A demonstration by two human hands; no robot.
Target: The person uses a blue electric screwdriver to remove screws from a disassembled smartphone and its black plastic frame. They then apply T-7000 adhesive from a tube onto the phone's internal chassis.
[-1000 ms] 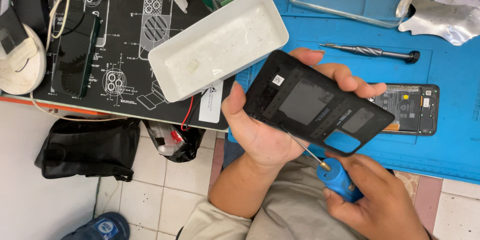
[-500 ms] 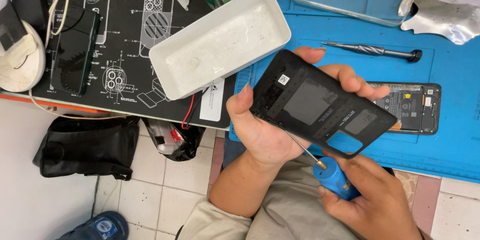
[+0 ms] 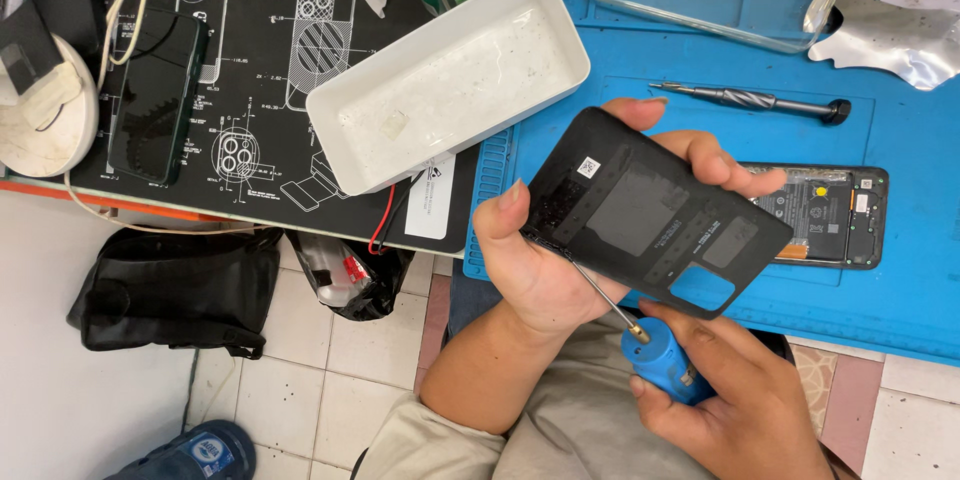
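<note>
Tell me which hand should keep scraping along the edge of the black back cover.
Right. The right hand holds the blue-handled tool, its tip at the back cover edge; the left hand grips the cover.

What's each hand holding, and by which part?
Left hand holds the black plastic phone back cover by its left end. Right hand holds the blue-handled screwdriver by the handle.

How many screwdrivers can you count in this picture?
2. A blue-handled screwdriver is in the right hand, its tip against the phone back cover; a dark screwdriver lies on the blue mat.
</note>
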